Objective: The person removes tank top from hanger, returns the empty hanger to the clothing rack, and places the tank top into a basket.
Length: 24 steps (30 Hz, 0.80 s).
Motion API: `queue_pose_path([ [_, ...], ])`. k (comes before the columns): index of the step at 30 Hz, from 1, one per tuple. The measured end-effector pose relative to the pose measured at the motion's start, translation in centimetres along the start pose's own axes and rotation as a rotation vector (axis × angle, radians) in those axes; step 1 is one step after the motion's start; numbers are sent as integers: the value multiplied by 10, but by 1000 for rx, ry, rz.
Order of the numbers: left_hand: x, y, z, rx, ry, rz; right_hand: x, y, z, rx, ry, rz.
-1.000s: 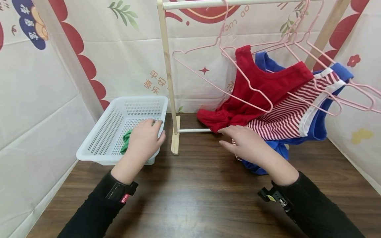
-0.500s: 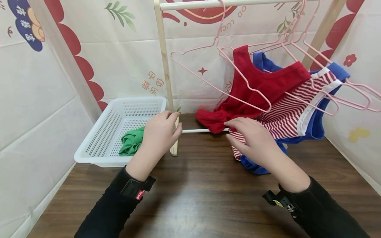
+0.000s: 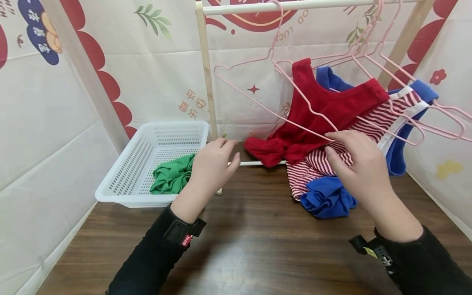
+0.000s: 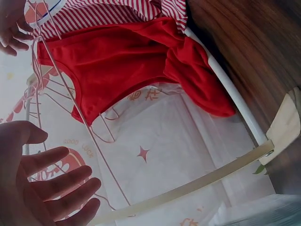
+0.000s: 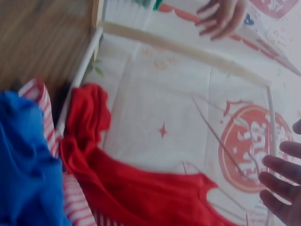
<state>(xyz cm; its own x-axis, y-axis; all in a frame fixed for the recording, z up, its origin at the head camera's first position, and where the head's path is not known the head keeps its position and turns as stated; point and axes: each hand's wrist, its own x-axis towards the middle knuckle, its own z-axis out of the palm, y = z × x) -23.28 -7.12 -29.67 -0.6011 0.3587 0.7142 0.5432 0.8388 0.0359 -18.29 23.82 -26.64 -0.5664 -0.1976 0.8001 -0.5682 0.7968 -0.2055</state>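
Observation:
In the head view my left hand (image 3: 212,166) hovers between the basket and the rack's near leg, fingers relaxed and holding nothing. My right hand (image 3: 361,168) is raised in front of the hanging clothes, fingertips right at the lower right end of a bare pink hanger (image 3: 285,119). In the right wrist view its fingers are spread apart. Behind that hanger hangs a red sleeveless top (image 3: 332,106), then a red-and-white striped garment (image 3: 304,172) and a blue one (image 3: 328,200), partly hidden by my right hand. A crumpled green cloth (image 3: 171,176) lies in the white basket (image 3: 127,196).
The rack has a white top rail (image 3: 313,5), a wooden side post (image 3: 205,61) and a low white crossbar (image 3: 250,163). It stands on a dark wooden table (image 3: 250,229). Printed white fabric (image 3: 158,82) encloses the back and sides.
My left hand has moved right, away from over the basket, uncovering the green cloth. My right hand has risen to the right, from the striped garment's lower part to the bare hanger's end.

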Motion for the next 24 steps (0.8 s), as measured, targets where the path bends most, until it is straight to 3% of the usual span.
queue_pose_path([
  [6, -1, -1, 4, 13, -5, 9, 11, 22, -16, -80, 53, 143],
  [13, -5, -4, 6, 26, -32, -9, 24, 44, -25, -160, 141, 251],
  [24, -10, -9, -1, 39, -107, -83, 38, 58, -21, -339, 39, 392],
])
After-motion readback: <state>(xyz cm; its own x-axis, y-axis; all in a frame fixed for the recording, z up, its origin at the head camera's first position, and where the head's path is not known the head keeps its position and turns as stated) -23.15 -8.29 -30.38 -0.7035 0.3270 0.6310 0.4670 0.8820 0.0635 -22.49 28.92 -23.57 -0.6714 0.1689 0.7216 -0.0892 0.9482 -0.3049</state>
